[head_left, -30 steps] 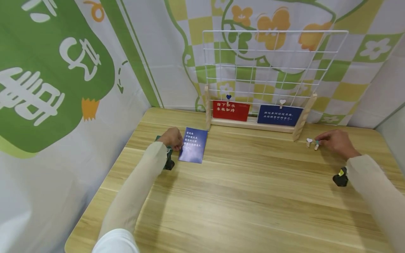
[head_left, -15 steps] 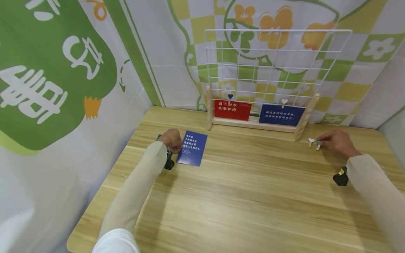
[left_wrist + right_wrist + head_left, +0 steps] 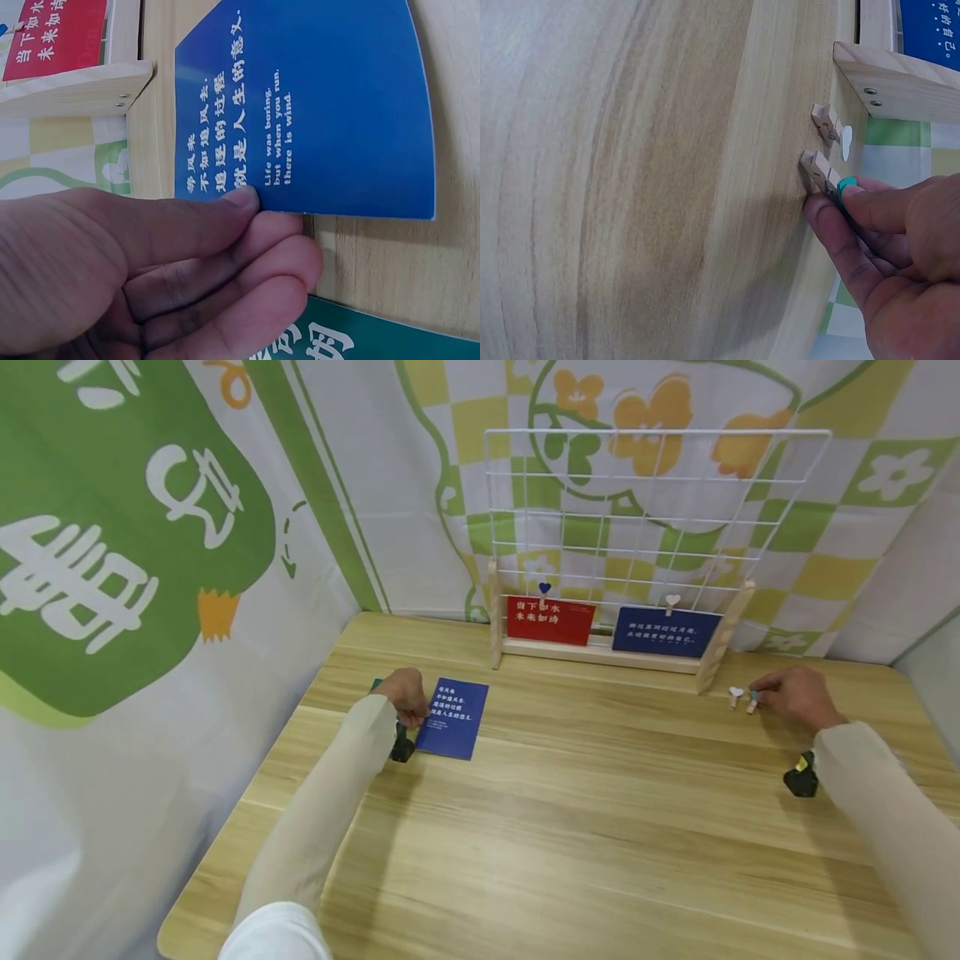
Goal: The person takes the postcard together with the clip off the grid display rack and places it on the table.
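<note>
Between thumb and curled fingers, my left hand pinches the edge of a blue card printed with white text. A green card lies on the table, partly under that hand. At the table's right side, my right hand pinches a small wooden clothespin by its teal decorated end. Just beside it lies another clothespin with a white heart. On the white grid rack, a blue-heart clip holds a red card, and a white-heart clip holds another blue card.
The rack stands at the back of the wooden table on wooden side feet. A printed curtain hangs behind and to the left. Dark wrist devices sit under both sleeves.
The blue card in my left hand has shifted slightly toward me and to the left. My right hand stays at the clothespin with little movement.
</note>
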Demonstrator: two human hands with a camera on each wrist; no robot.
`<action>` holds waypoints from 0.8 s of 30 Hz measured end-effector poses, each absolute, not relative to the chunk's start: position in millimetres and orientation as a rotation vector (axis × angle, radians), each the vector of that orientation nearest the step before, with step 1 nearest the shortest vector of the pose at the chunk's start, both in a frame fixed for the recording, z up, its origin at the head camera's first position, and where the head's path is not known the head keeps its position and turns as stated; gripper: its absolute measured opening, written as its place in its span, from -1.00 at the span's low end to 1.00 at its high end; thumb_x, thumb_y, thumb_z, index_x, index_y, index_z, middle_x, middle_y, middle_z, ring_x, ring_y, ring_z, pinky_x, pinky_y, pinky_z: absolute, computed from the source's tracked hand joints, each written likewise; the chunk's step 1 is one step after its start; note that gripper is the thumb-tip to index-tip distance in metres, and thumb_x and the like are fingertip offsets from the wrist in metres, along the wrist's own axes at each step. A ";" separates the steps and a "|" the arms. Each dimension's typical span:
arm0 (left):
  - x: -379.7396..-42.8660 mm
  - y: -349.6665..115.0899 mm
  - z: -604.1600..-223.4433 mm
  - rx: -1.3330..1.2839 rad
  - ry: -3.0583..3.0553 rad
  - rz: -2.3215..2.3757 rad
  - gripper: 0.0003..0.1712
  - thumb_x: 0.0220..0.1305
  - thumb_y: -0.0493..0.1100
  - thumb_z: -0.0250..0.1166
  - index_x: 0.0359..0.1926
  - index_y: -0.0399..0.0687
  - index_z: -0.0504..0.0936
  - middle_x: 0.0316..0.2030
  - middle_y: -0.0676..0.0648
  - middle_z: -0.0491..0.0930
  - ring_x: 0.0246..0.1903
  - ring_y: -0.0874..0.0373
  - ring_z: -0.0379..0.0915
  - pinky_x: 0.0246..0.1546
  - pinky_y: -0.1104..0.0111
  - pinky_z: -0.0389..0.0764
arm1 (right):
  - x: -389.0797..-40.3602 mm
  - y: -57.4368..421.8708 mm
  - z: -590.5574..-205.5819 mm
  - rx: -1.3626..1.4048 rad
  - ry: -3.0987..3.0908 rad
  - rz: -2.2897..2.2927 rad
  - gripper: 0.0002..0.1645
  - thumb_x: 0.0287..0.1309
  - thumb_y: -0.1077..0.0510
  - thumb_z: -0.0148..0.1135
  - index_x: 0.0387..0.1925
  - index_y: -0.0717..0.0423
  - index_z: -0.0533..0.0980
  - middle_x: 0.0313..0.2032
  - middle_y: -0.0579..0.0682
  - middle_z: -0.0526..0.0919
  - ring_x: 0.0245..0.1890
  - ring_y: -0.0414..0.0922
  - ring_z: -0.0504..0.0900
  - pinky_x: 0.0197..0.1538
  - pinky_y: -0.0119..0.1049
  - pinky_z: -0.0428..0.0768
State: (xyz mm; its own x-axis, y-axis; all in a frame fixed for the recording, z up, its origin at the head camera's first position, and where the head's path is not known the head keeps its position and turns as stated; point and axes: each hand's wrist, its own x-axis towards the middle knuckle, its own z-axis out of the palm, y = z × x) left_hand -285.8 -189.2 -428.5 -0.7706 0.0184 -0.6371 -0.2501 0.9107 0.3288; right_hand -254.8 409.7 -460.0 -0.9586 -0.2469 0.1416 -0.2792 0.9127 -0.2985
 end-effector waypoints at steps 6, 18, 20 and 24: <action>-285.1 -188.8 -428.8 -0.171 2.399 0.503 -0.84 0.25 -0.36 0.30 -0.21 -0.44 0.67 -0.64 -0.10 0.63 -0.71 0.22 0.53 -0.60 0.47 0.62 | -256.5 406.6 -454.9 0.342 -3.053 0.517 -0.79 0.08 0.28 0.29 -0.25 0.34 0.67 -0.36 0.26 0.74 -0.13 0.37 0.61 -0.15 0.10 0.55; -279.8 -187.7 -428.3 -0.175 2.410 0.504 -0.42 0.22 -0.42 0.30 0.26 -0.48 0.39 -0.62 -0.14 0.61 -0.73 0.20 0.50 -0.62 0.47 0.59 | -258.8 405.7 -457.0 0.298 -3.096 0.492 -0.79 0.10 0.26 0.27 -0.25 0.33 0.67 -0.36 0.25 0.75 -0.16 0.36 0.63 -0.14 0.15 0.56; -280.7 -187.7 -428.8 -0.183 2.403 0.519 -0.38 0.23 -0.43 0.29 0.30 -0.46 0.35 -0.62 -0.14 0.61 -0.71 0.19 0.51 -0.62 0.45 0.60 | -258.0 405.8 -457.6 0.303 -3.082 0.485 -0.79 0.09 0.28 0.27 -0.26 0.33 0.67 -0.36 0.27 0.74 -0.18 0.36 0.62 -0.14 0.18 0.54; -281.4 -187.9 -429.0 -0.185 2.409 0.528 -0.33 0.21 -0.44 0.29 0.33 -0.43 0.31 -0.62 -0.15 0.61 -0.71 0.17 0.52 -0.61 0.44 0.62 | -256.4 405.0 -457.3 0.314 -3.060 0.478 -0.79 0.07 0.29 0.27 -0.26 0.35 0.67 -0.37 0.28 0.74 -0.20 0.37 0.62 -0.15 0.20 0.53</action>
